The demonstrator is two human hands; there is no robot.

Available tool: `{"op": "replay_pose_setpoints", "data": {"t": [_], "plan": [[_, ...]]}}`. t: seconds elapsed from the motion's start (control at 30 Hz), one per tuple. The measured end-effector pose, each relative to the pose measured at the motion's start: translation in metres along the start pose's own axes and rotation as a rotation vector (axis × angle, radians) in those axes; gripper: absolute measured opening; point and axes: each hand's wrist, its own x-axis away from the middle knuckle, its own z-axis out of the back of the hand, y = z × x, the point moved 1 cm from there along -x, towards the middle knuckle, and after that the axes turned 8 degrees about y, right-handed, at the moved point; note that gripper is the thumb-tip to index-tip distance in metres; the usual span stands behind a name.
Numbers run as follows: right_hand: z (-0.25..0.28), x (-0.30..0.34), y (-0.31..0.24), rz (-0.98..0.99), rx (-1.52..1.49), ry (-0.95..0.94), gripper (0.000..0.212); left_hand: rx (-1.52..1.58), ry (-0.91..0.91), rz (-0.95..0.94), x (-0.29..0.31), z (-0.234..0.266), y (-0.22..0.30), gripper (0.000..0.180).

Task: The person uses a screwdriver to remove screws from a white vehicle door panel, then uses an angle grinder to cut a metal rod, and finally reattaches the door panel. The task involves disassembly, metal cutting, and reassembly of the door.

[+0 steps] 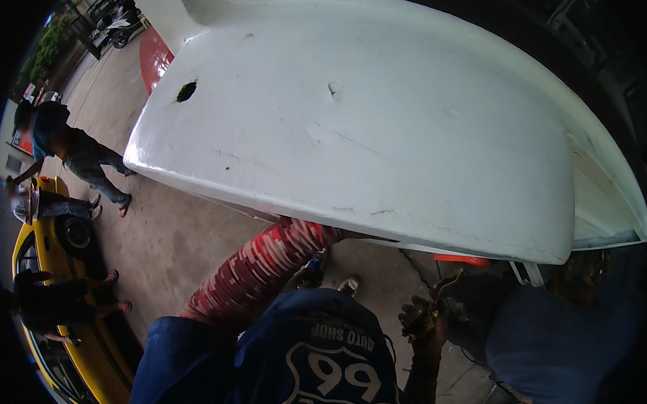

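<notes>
A large white panel (384, 140), like a vehicle body part, spans the view in front of me, with a dark ragged hole near its left corner and several scuffs and cracks. In its patterned red sleeve (255, 271), my left arm reaches up to the panel's near edge; the hand itself is hidden beneath that edge. Lower right, a dark bare forearm rises from the lower edge to my right hand (437, 330). Its fingers are closed around a small yellow-and-black object (423, 318), too dark to identify. A thin yellowish wire runs close above it.
A person in a dark blue shirt (570, 350) is bent low close on my right. Yellow car (80, 321) at left, with several people around it. A red curved part (155, 57) shows behind the panel's left end. Motorcycle (121, 31) at far left; concrete floor (181, 246) below.
</notes>
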Motion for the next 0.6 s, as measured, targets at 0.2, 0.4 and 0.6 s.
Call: {"op": "replay_pose_setpoints", "data": {"t": [0.2,0.4,0.6], "plan": [[-0.006,0.001,-0.003,0.041,-0.054,0.007,0.049,-0.002,-0.053,-0.048,-0.026,-0.006,0.012,0.041],[-0.013,0.003,-0.01,0.106,0.025,0.038,0.047,0.008,-0.119,-0.084,-0.043,-0.012,0.02,0.041],[-0.013,0.001,-0.018,0.161,0.047,-0.03,0.069,0.047,-0.173,-0.11,-0.048,-0.019,0.019,0.041]]}}
